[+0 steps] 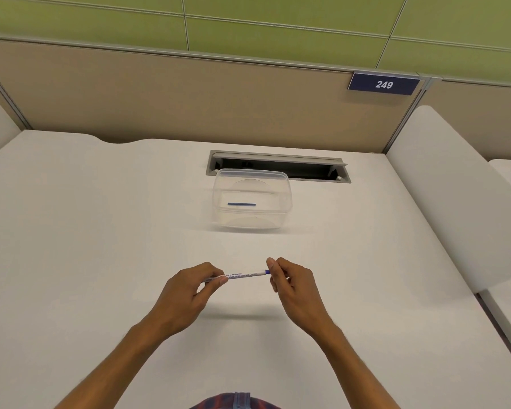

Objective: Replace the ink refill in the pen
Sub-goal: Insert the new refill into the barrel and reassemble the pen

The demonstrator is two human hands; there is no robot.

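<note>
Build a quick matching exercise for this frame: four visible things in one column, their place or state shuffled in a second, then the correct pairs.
Things
1. pen
2. blue refill
3. clear container
4. number plate

Place or state
A. fixed to the partition, reads 249
B. held level above the desk, the left hand and the right hand each pinching one end
C. standing on the desk in front of the cable slot
D. lying inside the clear plastic tub

Pairs: 1-B, 2-D, 3-C, 4-A
</note>
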